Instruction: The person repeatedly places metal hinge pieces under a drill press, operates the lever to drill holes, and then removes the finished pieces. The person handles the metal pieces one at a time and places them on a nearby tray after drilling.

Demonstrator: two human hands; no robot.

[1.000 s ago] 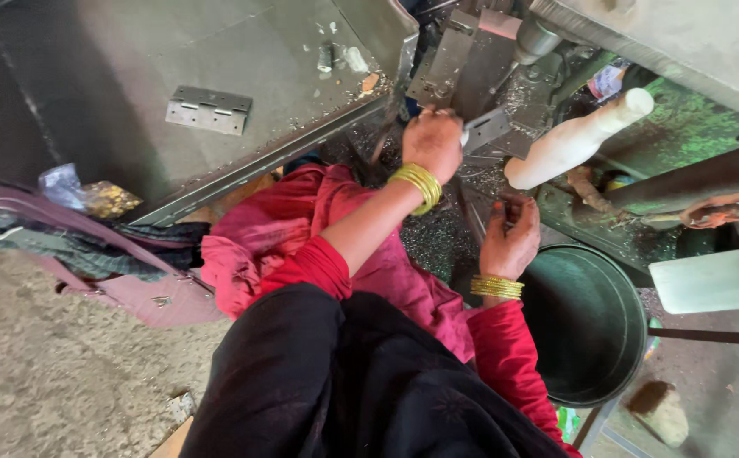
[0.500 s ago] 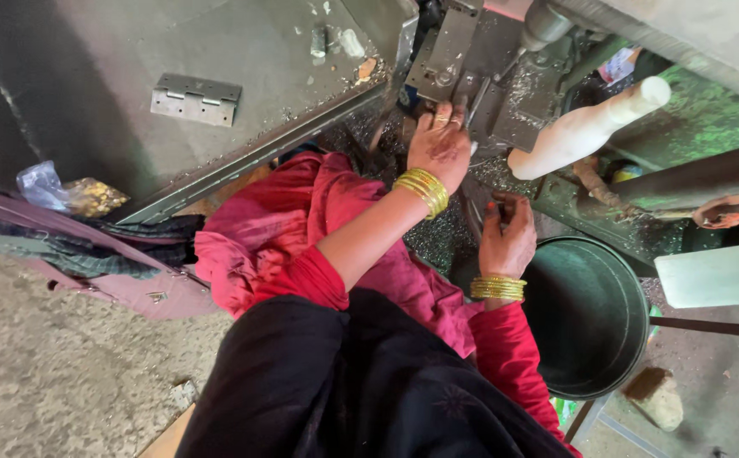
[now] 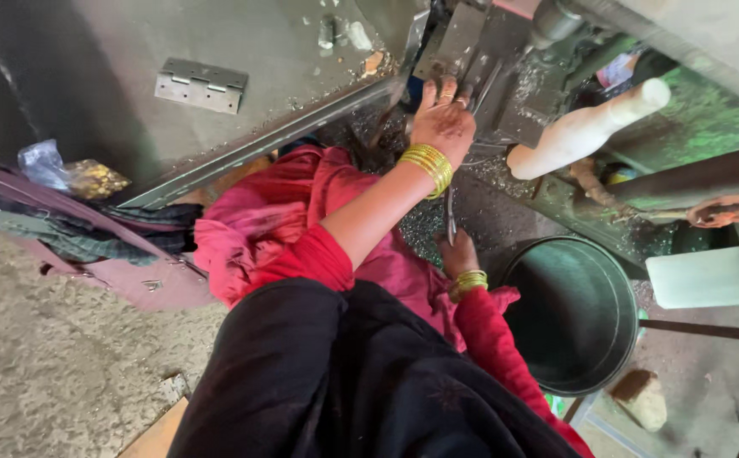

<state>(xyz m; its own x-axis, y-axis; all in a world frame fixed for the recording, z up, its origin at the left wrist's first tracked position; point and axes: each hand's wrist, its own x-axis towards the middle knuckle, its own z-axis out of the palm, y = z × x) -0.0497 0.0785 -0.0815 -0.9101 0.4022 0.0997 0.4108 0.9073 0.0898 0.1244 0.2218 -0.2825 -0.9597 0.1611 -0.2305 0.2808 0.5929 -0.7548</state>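
- The left hand reaches up to the grey metal press at the edge of the desk; its fingers lie spread and flat against the machine's dark metal block, pressing on it rather than closed round anything.
- Whether a small workpiece sits under those fingers cannot be told; the palm hides the spot.
- A stack of gold bangles rings the left wrist, just below the hand.
- The right hand is lower, near the lap, its grip closed on a thin metal strip that stands nearly upright and rises toward the left wrist.
- The strip's top end lies just beneath the left hand's bangles, well short of the press.
- A pale wooden handle juts out to the right of the left hand, close but apart from it.
- A dark round metal pot stands on the floor just right of the right hand.
- A metal hinge lies flat on the desk, well apart from both hands.
- Red cloth bunches across the lap beneath the left forearm.
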